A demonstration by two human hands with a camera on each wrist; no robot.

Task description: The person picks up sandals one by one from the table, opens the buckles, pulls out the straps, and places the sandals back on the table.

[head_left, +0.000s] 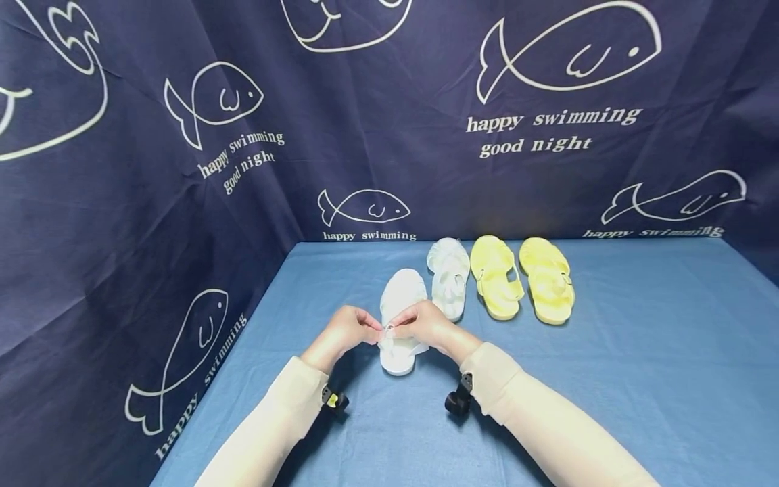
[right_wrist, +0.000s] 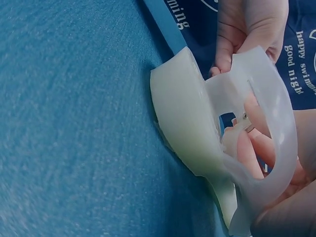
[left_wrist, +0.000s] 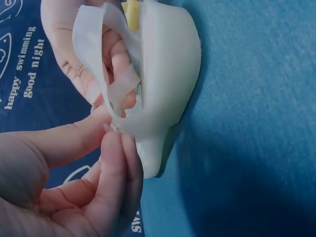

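A white sandal (head_left: pixel 398 362) lies on the blue cloth, its heel end toward me. My left hand (head_left: pixel 348 333) pinches the edge of the sandal's strap at its left side, thumb against fingers, as the left wrist view shows. From the other side my right hand (head_left: pixel 433 327) reaches in and pinches a short strap end (left_wrist: pixel 124 84). A small metal fastener (right_wrist: pixel 245 117) shows by the right fingertips in the right wrist view. The looped heel strap (right_wrist: pixel 281 133) stands up over the sole (left_wrist: pixel 170 64). Fingers partly hide where the straps meet.
Just right of the worked sandal lies a second white sandal (head_left: pixel 449 270). Two yellow sandals (head_left: pixel 496 277) (head_left: pixel 548 281) stand beside it in a row. Blue cloth (head_left: pixel 657 352) covers the table; a dark printed curtain (head_left: pixel 377 135) hangs behind and at left.
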